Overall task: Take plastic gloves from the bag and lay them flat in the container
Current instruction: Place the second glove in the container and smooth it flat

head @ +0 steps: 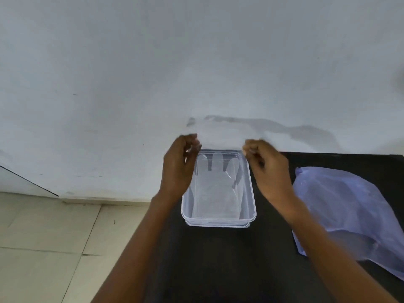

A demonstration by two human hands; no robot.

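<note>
From the head camera, two bare hands are held up over a clear plastic container [218, 217] that sits on a black table [218, 259]. The left hand [178, 169] has its fingers curled in, and its fingertips pinch one top corner of a thin see-through plastic glove [220, 136]. The right hand [265, 169] is curled the same way and pinches the other top corner. The glove is stretched between the two pinches, and it is very faint and blurry against the pale wall [196, 62] behind it, so its edges are hard to make out. It hangs in the air just past the far end of the container, a little above the rim. Right below the two hands, inside the container, another clear glove [215, 189] lies flat on the bottom, with its fingers pointing away toward the wall. Off to the outer side of the right hand, well apart from the container, a soft bluish plastic bag [349, 211] lies flat and wrinkly on the same table. To the outer side of the left hand, past the table edge, there is a floor of light tiles [43, 248]. Both arms reach in from the bottom.
</note>
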